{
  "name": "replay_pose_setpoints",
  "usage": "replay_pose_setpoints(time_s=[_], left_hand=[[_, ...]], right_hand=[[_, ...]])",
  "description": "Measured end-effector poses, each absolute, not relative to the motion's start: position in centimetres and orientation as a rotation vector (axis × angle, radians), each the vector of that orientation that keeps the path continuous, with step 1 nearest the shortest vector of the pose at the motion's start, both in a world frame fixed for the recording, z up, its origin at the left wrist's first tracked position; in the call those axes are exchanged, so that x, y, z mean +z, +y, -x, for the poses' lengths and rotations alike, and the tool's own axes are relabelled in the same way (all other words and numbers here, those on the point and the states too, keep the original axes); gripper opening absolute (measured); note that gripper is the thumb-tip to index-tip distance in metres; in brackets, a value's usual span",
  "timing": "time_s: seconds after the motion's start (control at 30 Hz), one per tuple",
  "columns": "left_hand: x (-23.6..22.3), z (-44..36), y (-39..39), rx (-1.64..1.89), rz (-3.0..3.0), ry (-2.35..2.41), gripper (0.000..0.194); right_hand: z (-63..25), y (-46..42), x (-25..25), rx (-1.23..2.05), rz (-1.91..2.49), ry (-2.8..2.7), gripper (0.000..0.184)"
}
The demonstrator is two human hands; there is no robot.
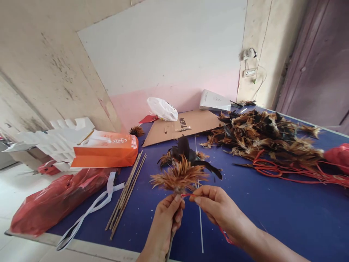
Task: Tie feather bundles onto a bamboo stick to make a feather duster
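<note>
In the middle of the head view my left hand (167,214) is closed round the stick of a feather duster (178,176), its thumb pressed just under the feathers. Brown feathers fan out at the top, with long black ones behind them. A red plastic string (186,195) runs from the duster's neck to my right hand (215,203). The thumb and forefinger there pinch this string, pulled out sideways. Its loose end hangs below my right wrist. Most of the stick is hidden by my left hand.
A big feather pile (267,134) lies at right on the blue table (231,222), beside scissors with red string (267,167). Thin sticks (127,196), a white strap (92,209), a red plastic bag (60,200) and an orange bag (106,153) are left. Cardboard (180,127) lies behind.
</note>
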State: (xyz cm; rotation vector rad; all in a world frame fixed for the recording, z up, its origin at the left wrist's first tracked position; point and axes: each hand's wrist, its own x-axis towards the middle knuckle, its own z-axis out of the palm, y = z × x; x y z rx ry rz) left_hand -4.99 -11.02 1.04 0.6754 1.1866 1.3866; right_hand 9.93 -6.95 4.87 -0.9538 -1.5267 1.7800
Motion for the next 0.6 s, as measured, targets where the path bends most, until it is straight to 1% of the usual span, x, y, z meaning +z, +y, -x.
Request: replay_pose_setpoints(time_s=[0.1,0.3,0.47,0.6], left_hand=[[1.2,5.1,-10.6,1.366,-0.719,1.242,0.034],[1.4,5.3,-9.9,1.334,-0.725,1.159,0.034],[1.1,6.1,-9.9,1.375,-0.602,1.002,0.027],[0.6,6.7,-9.9,1.453,-0.495,0.909,0.026]], right_hand=[[-9.9,-6.9,5.1,1.75,0.955,-1.571,0.019],[-10.1,-6.4,5.6,1.755,0.942,-1.551,0.023],[-10.1,-5.6,5.6,1.865,0.875,-1.444,0.023],[-9.6,-5.2,5.4,1.949,0.811,-1.377,0.022]])
